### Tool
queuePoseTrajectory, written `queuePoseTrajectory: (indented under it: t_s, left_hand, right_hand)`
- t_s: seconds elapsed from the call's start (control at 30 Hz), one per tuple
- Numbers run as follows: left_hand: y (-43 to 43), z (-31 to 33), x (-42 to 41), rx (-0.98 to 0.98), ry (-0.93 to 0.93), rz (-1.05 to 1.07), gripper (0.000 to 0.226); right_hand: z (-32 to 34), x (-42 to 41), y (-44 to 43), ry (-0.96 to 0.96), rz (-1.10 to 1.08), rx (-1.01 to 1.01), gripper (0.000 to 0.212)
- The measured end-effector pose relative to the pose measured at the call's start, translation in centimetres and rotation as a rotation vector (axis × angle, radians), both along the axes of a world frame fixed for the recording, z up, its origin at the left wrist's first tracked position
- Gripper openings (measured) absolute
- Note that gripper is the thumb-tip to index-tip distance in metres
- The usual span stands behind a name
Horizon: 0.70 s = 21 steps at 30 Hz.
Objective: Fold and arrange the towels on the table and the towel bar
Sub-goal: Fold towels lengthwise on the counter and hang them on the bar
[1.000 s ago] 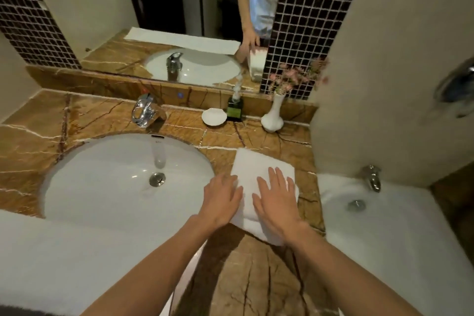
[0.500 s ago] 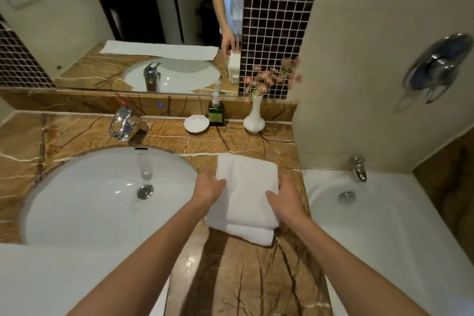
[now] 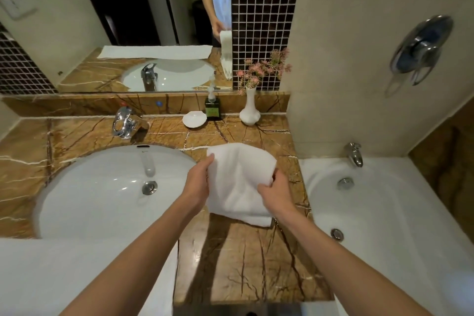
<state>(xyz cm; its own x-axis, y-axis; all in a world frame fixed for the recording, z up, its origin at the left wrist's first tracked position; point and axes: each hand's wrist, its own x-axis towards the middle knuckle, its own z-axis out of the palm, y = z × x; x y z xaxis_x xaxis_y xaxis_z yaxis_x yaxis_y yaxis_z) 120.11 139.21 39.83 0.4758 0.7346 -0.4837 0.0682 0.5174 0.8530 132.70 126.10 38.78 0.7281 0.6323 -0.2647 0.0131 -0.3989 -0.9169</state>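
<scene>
- left hand (image 3: 198,181) grips the folded towel (image 3: 239,182) at its left edge;
- right hand (image 3: 275,194) pinches its right edge;
- towel partly lifted over the tabletop (image 3: 246,264), beside the sink (image 3: 102,187)

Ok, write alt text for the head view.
Two bare hands, left hand and right hand, grip the sides of a folded white towel on a brown marble counter, between a white sink and a bathtub.
</scene>
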Motion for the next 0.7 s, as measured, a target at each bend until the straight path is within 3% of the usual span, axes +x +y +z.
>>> queuePoseTrajectory:
  t_s: [0.13,0.27,0.53,0.7]
  left_hand:
    - [-0.7,-0.9,-2.5,-0.012,-0.048,-0.049,0.072]
    - [-2.2,-1.6,-4.7,-0.123,-0.07,-0.103,0.094]
    - [-6.1,-2.8,-8.5,-0.179,0.04,-0.263,0.05]
    - [-8.5,-4.1,-9.9,-0.114,0.073,-0.343,0.059]
  right_hand:
    - [-0.1,-3.1,-2.9,-0.07,-0.013,0.135,0.038]
    - [-1.5,-5.9,-5.9,-0.229,-0.014,0.006,0.03]
    - [-2.1,-9.3,-10.9,-0.312,0.002,-0.09,0.046]
    - [-4.2,-9.7,-13.8,-0.398,0.107,-0.225,0.042]
